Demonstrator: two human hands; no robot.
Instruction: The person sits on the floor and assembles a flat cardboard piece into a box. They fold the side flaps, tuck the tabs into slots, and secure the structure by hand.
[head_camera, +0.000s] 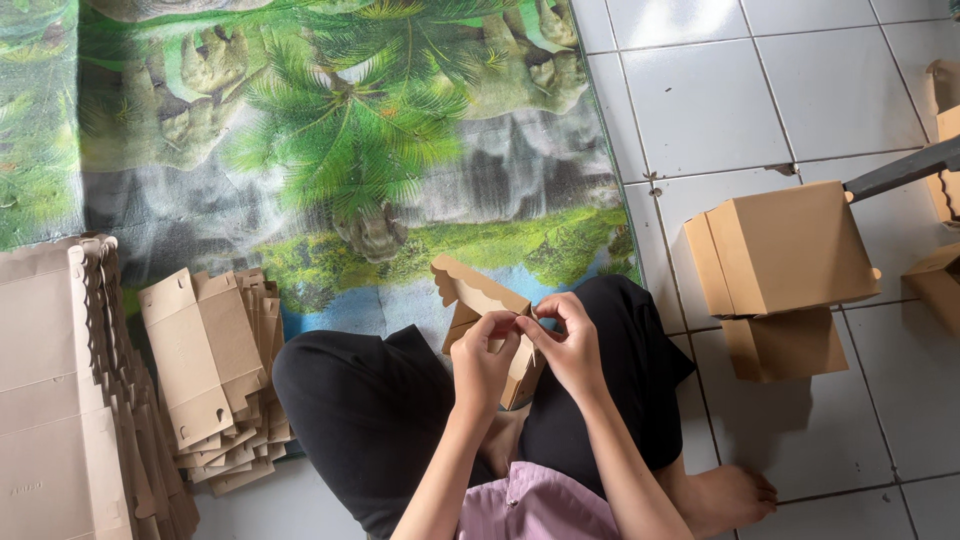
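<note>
The person sits cross-legged on the floor, in black trousers and a pale pink top, a bare foot (735, 497) resting on the white tiles at the lower right. Over the lap, the left hand (487, 352) and right hand (567, 340) meet on a half-folded brown cardboard box (478, 300); each grip is pinched together on the box's upper edge, thumbs and fingertips nearly touching each other. The box has a scalloped flap that points up and to the left, and it sits just above the knees, off the floor.

To the left of the legs lies a fanned stack of flat box blanks (215, 375), touching the left knee area, and beside it at the frame's left edge a taller pile of larger flat cardboard sheets (55, 390) with wavy edges. Both piles rest partly on a printed floor mat (330, 130) showing palm trees, rocks and water, which covers the far left of the floor.

The mat's right edge runs down to the right knee; past it are bare white floor tiles (700, 90) with grey grout. On them, to the right of the legs, stand two finished boxes (785, 250), one stacked on another. More boxes sit at the right edge, partly cut off. The far tiles lie open.
</note>
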